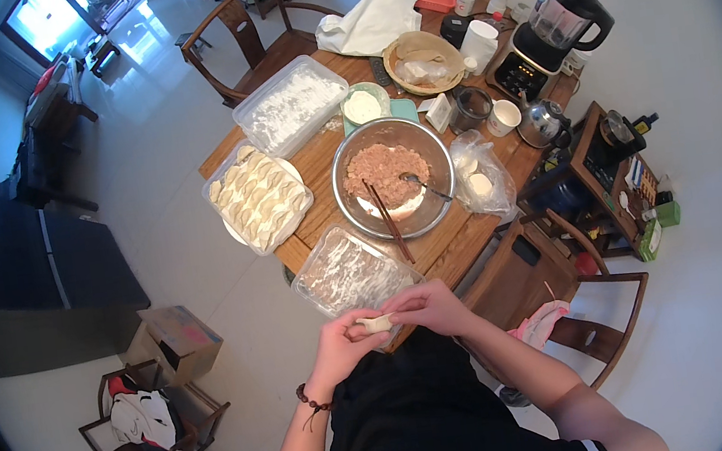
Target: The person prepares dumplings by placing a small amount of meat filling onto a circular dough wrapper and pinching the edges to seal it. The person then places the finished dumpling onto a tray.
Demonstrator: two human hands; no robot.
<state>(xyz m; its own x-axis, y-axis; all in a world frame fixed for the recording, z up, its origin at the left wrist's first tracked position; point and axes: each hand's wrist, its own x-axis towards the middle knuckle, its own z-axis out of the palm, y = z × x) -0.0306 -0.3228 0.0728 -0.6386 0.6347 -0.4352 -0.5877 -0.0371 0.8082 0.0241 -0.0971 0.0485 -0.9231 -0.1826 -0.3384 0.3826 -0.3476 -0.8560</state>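
Observation:
Between my two hands is a small folded dumpling (375, 324), held just over the table's near corner. My left hand (346, 337) cups it from the left, and the fingers of my right hand (425, 308) pinch its right end. Just beyond lies a flour-dusted clear plastic tray (353, 271). Behind that stands a steel mixing bowl (340, 195) of pinkish minced filling (380, 165), with a metal spoon (424, 185) and brown chopsticks (389, 222) resting in it. To the left, a plastic container (216, 207) holds rows of shaped dumplings (261, 197).
A second floured container (290, 105) and a bowl of white flour (362, 107) sit farther back. Right of the steel bowl lies a plastic bag with pale dough pieces (480, 172). A kettle (542, 123), blender (556, 22) and basket (423, 61) crowd the right back. Wooden chairs (240, 33) stand around.

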